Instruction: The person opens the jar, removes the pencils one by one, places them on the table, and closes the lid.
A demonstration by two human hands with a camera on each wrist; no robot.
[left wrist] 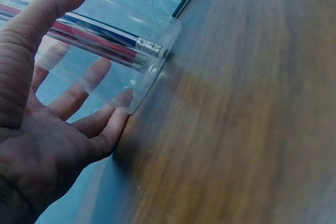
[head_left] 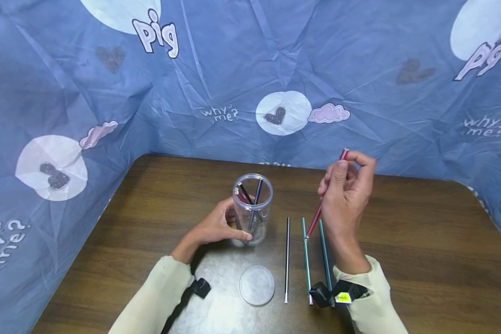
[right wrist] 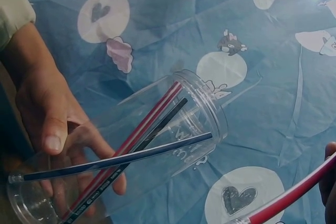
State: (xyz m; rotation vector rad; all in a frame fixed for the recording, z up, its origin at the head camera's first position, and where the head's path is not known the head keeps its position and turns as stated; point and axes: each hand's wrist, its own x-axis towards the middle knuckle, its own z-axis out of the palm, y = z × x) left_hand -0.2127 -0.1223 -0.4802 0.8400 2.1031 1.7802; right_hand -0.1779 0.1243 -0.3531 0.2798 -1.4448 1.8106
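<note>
A clear plastic jar (head_left: 254,222) stands upright on the table with several pencils (right wrist: 126,156) leaning inside it, red, black and dark blue. My left hand (head_left: 217,225) grips the jar low on its left side, thumb across the front and fingers behind, as the left wrist view also shows. To the right of the jar, my right hand (head_left: 348,195) pinches a red pencil (head_left: 317,215) between thumb and fingers. That pencil slants above the table, its lower end overlapping a teal pencil (head_left: 306,260) in the head view.
A round clear lid (head_left: 256,285) lies in front of the jar. Right of it, a black pencil (head_left: 287,260) and another teal pencil (head_left: 325,255) lie roughly parallel on the wooden table (head_left: 434,241). A blue printed cloth (head_left: 217,60) hangs behind the table's far edge.
</note>
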